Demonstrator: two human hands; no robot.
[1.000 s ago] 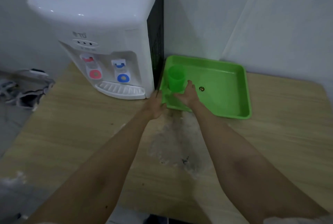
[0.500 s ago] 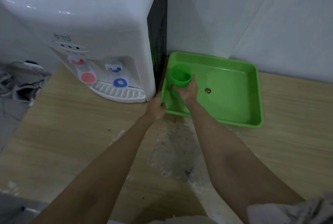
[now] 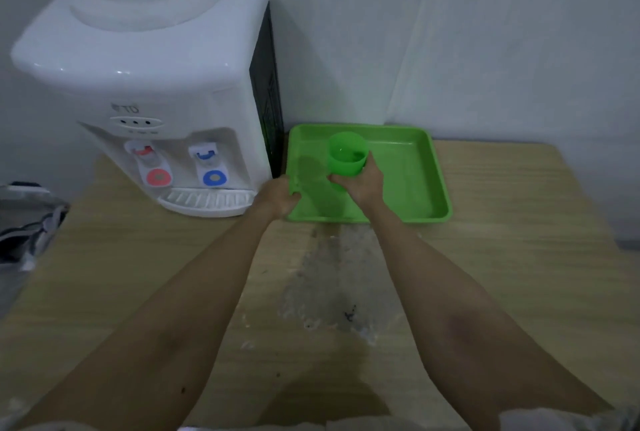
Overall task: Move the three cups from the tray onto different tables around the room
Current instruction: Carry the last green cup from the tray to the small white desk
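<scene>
While the left hand (image 3: pixel 278 198) grips the near left rim of the green tray (image 3: pixel 438 184) on the wooden surface (image 3: pixel 519 257), the right hand (image 3: pixel 363 183) wraps a translucent green cup (image 3: pixel 344 157), upright, over the tray.

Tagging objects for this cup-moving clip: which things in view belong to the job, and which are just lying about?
Part of the job:
green cup, gripped by the right hand
green tray, left hand on its near left corner
wooden table

Just lying about:
water dispenser
cloth bundle at far left
</scene>
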